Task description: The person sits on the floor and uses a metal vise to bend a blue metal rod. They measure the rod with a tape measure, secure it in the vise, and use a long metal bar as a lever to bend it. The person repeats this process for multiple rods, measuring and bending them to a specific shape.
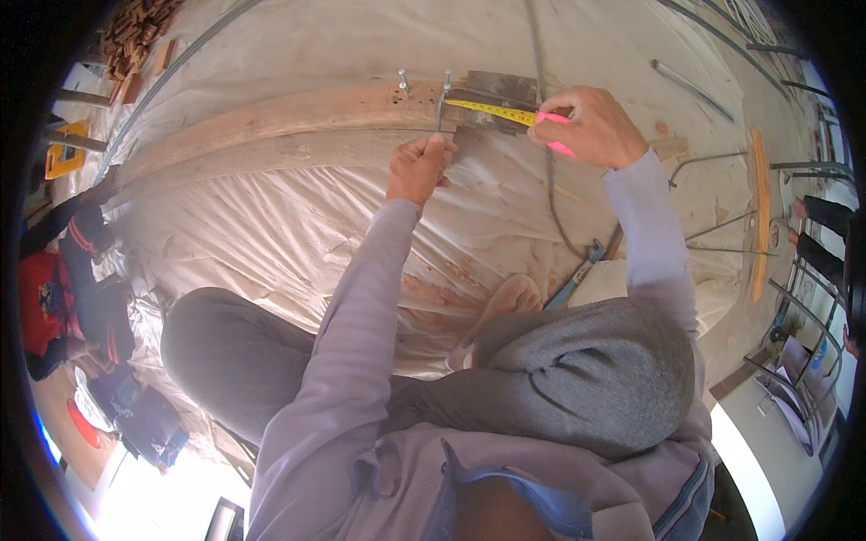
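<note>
The left hand (419, 167) is closed in a pinch on the hooked end of a yellow measuring tape (492, 111), pressing it against a thin metal rod (440, 106) that stands up from the wooden plank (271, 122); the right hand (586, 126) is curled shut around the pink tape case (557, 133), a short way to the right of the left, with the blade stretched between them. To my mind the measuring goes best if the blade is kept taut and flat along the plank edge, the hooked end held hard against the rod so it cannot creep, and the reading taken from straight above. Beyond and under both hands lies a wide sheet of pale plastic (298, 225), wrinkled and stained reddish-brown nearer the body, spread over the ground where the person sits with grey-trousered knees (577, 370) drawn up. The long plank runs leftward from the left hand, with bolts (403, 83) standing up from it just above that hand. Far left of the hands another person (63, 298) in red and dark clothing sits, and a heap of wood offcuts (135, 32) lies further up. Right of the right hand are bent steel bars (722, 221) and a narrow wooden strip (760, 212). Below the right hand, a blue-handled tool (577, 270) rests on the sheet beside a curving rod (552, 198).
</note>
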Action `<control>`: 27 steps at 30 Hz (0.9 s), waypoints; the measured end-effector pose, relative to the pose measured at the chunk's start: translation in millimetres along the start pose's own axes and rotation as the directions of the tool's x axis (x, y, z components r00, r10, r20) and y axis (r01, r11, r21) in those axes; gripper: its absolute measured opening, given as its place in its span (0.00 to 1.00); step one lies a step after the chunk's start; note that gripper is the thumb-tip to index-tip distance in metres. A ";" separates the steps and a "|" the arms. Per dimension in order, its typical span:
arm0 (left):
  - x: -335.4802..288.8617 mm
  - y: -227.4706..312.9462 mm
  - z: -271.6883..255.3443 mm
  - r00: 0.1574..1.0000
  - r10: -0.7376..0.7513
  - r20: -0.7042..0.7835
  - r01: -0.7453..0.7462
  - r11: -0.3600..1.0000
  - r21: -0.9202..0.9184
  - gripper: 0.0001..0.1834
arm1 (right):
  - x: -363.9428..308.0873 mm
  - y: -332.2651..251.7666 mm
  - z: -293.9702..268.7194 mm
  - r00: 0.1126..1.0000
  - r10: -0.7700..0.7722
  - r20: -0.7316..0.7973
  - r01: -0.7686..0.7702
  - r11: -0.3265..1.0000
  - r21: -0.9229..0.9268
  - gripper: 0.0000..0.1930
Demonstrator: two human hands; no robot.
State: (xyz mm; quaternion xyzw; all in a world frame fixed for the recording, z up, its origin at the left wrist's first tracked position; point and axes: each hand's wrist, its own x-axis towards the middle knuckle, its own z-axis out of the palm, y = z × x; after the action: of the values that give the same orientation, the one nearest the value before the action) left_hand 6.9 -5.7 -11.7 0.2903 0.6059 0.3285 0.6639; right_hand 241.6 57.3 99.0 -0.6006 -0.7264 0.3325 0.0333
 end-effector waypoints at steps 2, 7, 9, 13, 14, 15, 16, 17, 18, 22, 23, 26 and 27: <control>1.9 -0.7 0.3 1.000 -0.018 0.001 0.018 1.000 -0.001 0.17 | 0.9 1.8 -0.4 1.000 0.000 0.004 0.000 1.000 0.004 0.20; 6.6 -3.8 -3.5 0.999 -0.038 0.016 0.039 0.997 -0.069 0.17 | 1.9 -2.2 -2.7 0.993 0.093 0.074 -0.097 0.994 0.050 0.21; 7.2 -5.6 -4.4 0.999 -0.037 0.023 0.039 0.995 -0.094 0.17 | 6.0 0.2 -2.1 0.992 0.095 0.088 -0.100 0.993 0.055 0.21; 7.8 -4.7 -1.7 0.999 -0.047 0.015 0.048 0.996 -0.075 0.17 | 13.6 3.5 -7.8 0.994 0.033 0.100 -0.032 0.999 -0.004 0.21; 7.1 -3.4 -0.9 0.999 -0.044 0.022 0.046 0.997 -0.067 0.17 | 16.6 4.1 -9.5 0.992 0.030 0.120 -0.029 0.999 -0.014 0.21; 6.4 -2.5 -0.4 0.999 -0.041 0.029 0.043 0.997 -0.058 0.17 | 18.9 4.4 -11.1 0.990 0.028 0.140 -0.025 0.999 -0.023 0.21; 5.5 -1.9 -0.4 0.999 -0.041 0.028 0.043 0.997 -0.063 0.17 | 20.9 3.9 -12.6 0.987 0.026 0.157 -0.022 0.999 -0.029 0.21; 4.6 -1.3 -1.0 0.999 -0.039 0.027 0.041 0.997 -0.069 0.17 | 22.8 2.4 -14.1 0.985 0.022 0.172 -0.016 0.999 -0.038 0.21; 3.7 -1.0 -1.4 0.999 -0.037 0.026 0.039 0.996 -0.075 0.17 | 23.7 1.1 -14.9 0.982 0.019 0.188 -0.011 0.999 -0.046 0.21; 4.9 -2.4 0.2 0.999 -0.041 -0.007 0.040 0.995 -0.086 0.16 | 24.2 2.3 -16.4 0.972 0.034 0.232 -0.028 0.999 -0.032 0.21; 5.3 -3.9 0.0 0.999 -0.032 -0.009 0.031 0.995 -0.090 0.17 | 23.7 3.9 -14.1 0.969 0.034 0.245 -0.032 0.999 -0.014 0.21; 5.4 -4.2 -0.6 1.000 -0.017 -0.010 0.016 0.996 -0.091 0.17 | 22.5 -2.1 -14.6 0.954 0.094 0.283 -0.105 0.994 0.021 0.22; 4.8 -4.3 -1.0 1.000 -0.016 -0.009 0.016 0.996 -0.089 0.17 | 21.8 -4.7 -14.6 0.946 0.124 0.298 -0.139 0.990 0.029 0.22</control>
State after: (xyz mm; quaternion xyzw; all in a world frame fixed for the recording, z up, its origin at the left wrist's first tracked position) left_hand 6.5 -4.6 -18.1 0.2539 0.5963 0.3513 0.6757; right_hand 238.1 82.9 105.2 -0.5901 -0.6730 0.4381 -0.0831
